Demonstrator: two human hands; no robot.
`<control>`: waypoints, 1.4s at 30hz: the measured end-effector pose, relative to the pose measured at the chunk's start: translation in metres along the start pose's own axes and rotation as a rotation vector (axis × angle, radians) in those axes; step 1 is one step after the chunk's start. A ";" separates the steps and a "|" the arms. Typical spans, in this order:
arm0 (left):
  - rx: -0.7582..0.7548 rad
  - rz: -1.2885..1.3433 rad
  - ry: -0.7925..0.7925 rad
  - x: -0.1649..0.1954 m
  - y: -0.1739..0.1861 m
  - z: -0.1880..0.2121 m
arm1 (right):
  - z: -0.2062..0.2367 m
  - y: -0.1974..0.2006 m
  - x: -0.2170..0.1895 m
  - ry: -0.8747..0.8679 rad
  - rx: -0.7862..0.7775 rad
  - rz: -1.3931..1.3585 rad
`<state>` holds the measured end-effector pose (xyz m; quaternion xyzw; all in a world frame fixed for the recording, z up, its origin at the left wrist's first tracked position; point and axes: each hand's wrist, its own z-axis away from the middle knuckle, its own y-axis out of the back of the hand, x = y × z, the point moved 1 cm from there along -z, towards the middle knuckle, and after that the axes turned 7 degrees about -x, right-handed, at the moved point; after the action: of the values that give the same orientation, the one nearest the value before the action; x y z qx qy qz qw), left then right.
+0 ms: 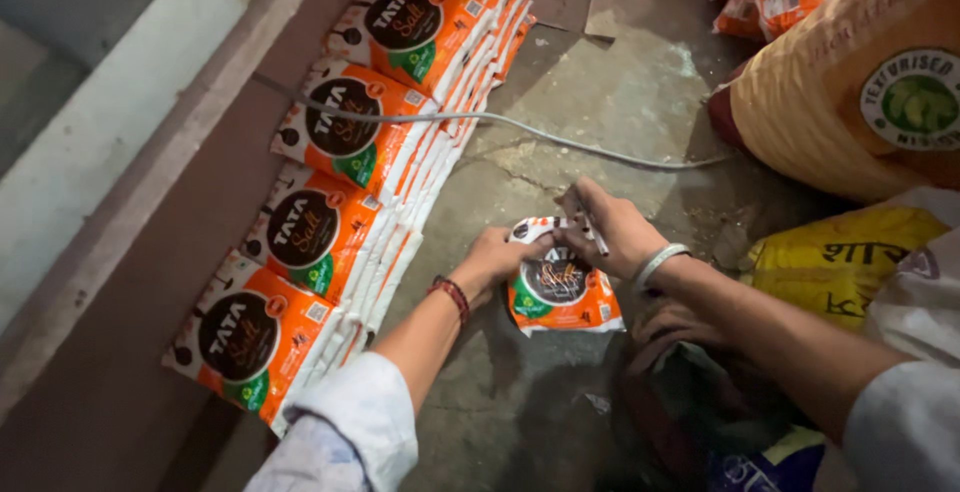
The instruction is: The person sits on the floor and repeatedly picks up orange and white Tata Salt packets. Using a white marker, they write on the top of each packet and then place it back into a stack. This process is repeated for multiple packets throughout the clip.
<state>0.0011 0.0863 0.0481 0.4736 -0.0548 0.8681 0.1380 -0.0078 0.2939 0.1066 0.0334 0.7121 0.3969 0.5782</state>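
Resting flat on the concrete floor (600, 102), the orange packet (562, 287) lies just right of the packet row (330, 202), long axis toward the wearer. Left hand (497, 258) pinches its top-left corner. Right hand (610, 227), equally near, touches the top edge, fingers closed around a thin pen-like tool (592, 230).
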 end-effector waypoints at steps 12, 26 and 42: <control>0.264 -0.383 -0.056 -0.006 0.030 0.000 | -0.002 -0.015 0.024 -0.165 -0.107 0.142; 0.211 0.475 -0.042 -0.027 0.050 -0.012 | -0.003 -0.012 0.032 -0.268 -0.138 0.141; 0.373 -0.495 -0.340 -0.009 0.048 -0.016 | 0.002 -0.005 -0.006 0.032 -0.012 0.182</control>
<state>-0.0208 0.0422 0.0335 0.6271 0.1989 0.7123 0.2444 -0.0025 0.2887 0.1084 0.0883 0.7129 0.4524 0.5284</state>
